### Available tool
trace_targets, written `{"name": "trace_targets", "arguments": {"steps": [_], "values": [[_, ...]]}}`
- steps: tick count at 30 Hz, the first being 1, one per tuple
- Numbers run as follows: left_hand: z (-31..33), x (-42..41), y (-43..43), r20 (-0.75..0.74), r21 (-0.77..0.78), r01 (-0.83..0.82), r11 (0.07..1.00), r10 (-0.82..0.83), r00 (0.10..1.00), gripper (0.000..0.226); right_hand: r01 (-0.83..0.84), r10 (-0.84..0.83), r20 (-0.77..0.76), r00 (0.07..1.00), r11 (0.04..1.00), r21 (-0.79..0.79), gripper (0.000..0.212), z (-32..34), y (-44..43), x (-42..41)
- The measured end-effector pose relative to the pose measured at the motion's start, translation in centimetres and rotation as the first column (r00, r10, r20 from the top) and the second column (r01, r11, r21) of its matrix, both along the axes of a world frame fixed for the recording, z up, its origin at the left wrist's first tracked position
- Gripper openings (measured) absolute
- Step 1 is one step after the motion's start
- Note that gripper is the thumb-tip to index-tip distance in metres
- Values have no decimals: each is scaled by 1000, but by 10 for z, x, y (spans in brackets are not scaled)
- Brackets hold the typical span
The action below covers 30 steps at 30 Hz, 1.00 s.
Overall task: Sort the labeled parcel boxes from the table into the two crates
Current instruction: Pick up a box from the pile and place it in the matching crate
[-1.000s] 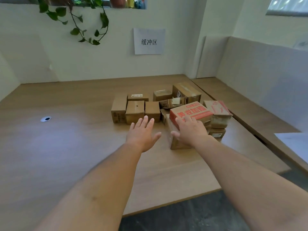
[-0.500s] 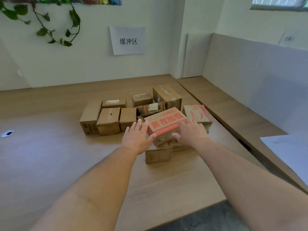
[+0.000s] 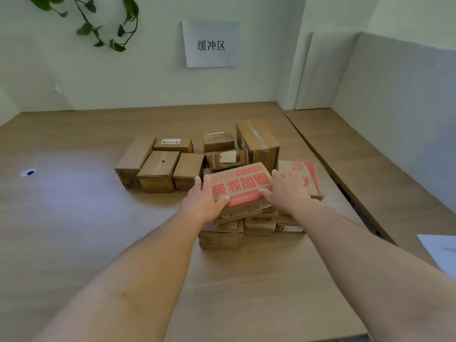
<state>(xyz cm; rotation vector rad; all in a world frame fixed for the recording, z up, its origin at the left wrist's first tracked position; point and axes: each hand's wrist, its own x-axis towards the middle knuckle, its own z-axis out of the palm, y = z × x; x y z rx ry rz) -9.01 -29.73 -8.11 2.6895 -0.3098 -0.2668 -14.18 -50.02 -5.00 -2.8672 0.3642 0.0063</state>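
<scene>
Red-printed box [image 3: 243, 185] atop the pile [image 3: 158, 171] on the table [image 3: 74, 218] | left hand [image 3: 204, 201] and right hand [image 3: 287, 193] clasp its ends | judged early: every visible box unsorted, crates out of view

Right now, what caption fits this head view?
Sorting: left hand and right hand grip the red-printed box atop a pile of parcels.

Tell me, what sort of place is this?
Likely a parcel sorting room or mailroom. Cardboard boxes, some with shipping labels, are piled on a wooden table, a paper sign hangs on the wall, and the left hand and right hand grip a red-printed box.
</scene>
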Motion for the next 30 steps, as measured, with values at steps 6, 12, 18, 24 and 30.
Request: {"name": "trace_targets", "arguments": {"steps": [6,12,18,24,30], "values": [[-1,-4,-6,-193,-240,-161,957,115,974,79,-28,28,3,1000,988,150,38,-12,1,13],[14,-6,2,-232,-412,-322,853,243,942,89,-55,47,38,998,970,235,44,-2,5,25],[33,-12,29,-211,-480,-411,775,353,911,50,-78,58,83,995,962,263,63,1,34,38],[36,-33,76,-249,-484,-531,695,473,845,50,-180,160,86,983,922,343,59,-1,81,43],[46,-58,147,-293,-547,-656,519,616,731,60,-296,263,136,955,830,472,43,12,153,38]]}}
